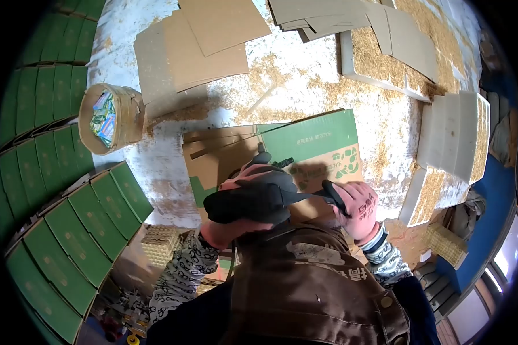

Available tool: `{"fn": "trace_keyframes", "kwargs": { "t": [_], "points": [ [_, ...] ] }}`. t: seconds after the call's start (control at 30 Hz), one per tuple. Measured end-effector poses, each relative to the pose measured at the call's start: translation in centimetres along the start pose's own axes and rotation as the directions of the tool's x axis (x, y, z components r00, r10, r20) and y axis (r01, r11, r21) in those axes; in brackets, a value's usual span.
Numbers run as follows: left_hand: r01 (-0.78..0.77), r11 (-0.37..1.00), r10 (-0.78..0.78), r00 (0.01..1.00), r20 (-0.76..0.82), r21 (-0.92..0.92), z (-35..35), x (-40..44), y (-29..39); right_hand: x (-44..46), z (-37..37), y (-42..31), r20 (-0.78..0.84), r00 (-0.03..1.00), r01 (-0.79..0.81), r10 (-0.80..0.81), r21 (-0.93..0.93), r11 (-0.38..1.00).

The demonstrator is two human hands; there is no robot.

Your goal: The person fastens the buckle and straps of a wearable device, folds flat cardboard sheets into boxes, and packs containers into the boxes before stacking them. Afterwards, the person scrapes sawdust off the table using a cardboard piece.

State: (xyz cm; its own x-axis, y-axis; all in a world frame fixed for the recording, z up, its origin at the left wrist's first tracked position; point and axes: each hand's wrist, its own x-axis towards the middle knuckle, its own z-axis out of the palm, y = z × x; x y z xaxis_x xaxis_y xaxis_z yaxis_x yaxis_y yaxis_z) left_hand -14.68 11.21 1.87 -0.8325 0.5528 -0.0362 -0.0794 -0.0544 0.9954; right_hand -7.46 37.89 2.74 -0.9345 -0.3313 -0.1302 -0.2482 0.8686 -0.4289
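Both hands wear pink gloves with black-coated fingers. My left hand (227, 231) is closed around a bulky black tool (247, 198), whose exact kind I cannot make out. A narrow black part (302, 197) runs from the tool to my right hand (360, 210), which is closed on its end. A small black fitting (283, 163) sticks out beyond my left hand. Under and in front of the hands lies a green and brown cardboard carton (311, 137) with printed leaf shapes. The hands and tool hide its near part.
Green boxes (69, 230) stand in rows at the left. A round tub (132, 115) holds colourful packets. Flat cardboard sheets (213, 26) lie at the far side. White foam blocks (454, 135) with straw-coloured shavings stand at the right. Shavings litter the white table (236, 103).
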Motion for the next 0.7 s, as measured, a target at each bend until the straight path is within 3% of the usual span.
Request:
{"fn": "trace_keyframes", "kwargs": {
  "t": [0.07,0.1,0.2,0.27,0.3,0.33,0.37,0.43,0.53,0.57,0.67,0.7],
  "points": [
    [-0.032,0.994,0.028,0.999,0.037,0.105,-0.2,0.3,0.1,-0.7,-0.3,-0.1,-0.067,0.996,-0.064,0.064,-0.011,0.998],
    [0.031,0.999,-0.031,0.999,-0.018,0.016,0.4,0.4,0.9,-0.6,-0.3,0.1,-0.105,0.992,-0.076,0.074,-0.015,0.997],
    [-0.038,0.991,0.038,0.999,-0.002,0.131,0.6,0.8,1.8,-0.5,0.7,0.4,-0.077,0.987,-0.143,0.141,-0.019,0.990],
    [-0.108,0.955,0.092,0.993,0.069,0.275,0.5,0.4,1.3,-0.8,2.0,1.0,-0.034,0.976,-0.213,0.216,0.073,0.974],
    [-0.152,0.926,0.119,0.986,0.116,0.344,0.4,0.4,1.2,-0.9,2.2,1.2,0.073,0.937,-0.349,0.342,0.180,0.919],
    [-0.170,0.917,0.134,0.983,0.125,0.360,0.4,0.4,1.4,0.3,1.0,1.8,0.448,0.816,-0.558,0.367,0.440,0.703],
    [-0.188,0.908,0.148,0.980,0.132,0.374,0.6,0.2,1.7,0.4,1.2,2.8,0.502,0.819,-0.544,0.277,0.527,0.653],
    [-0.212,0.888,0.165,0.975,0.148,0.408,0.8,0.3,2.3,-0.3,2.5,5.6,0.547,0.831,-0.515,0.100,0.687,0.512],
    [-0.186,0.920,0.135,0.977,0.165,0.344,0.9,0.2,1.9,-0.7,3.5,8.0,0.583,0.810,-0.560,0.060,0.741,0.370],
    [-0.220,0.907,0.166,0.970,0.175,0.358,0.7,0.1,1.4,-0.4,3.2,7.3,0.424,0.905,-0.416,0.041,0.859,0.298],
    [-0.259,0.883,0.201,0.962,0.184,0.391,-0.2,0.0,-0.1,-0.4,2.0,7.2,0.568,0.794,-0.606,0.218,0.769,0.203],
    [-0.231,0.886,0.177,0.970,0.168,0.402,-0.6,0.2,-0.4,-0.6,0.4,7.1,0.555,0.773,-0.634,0.308,0.697,0.335]
  ]
}}
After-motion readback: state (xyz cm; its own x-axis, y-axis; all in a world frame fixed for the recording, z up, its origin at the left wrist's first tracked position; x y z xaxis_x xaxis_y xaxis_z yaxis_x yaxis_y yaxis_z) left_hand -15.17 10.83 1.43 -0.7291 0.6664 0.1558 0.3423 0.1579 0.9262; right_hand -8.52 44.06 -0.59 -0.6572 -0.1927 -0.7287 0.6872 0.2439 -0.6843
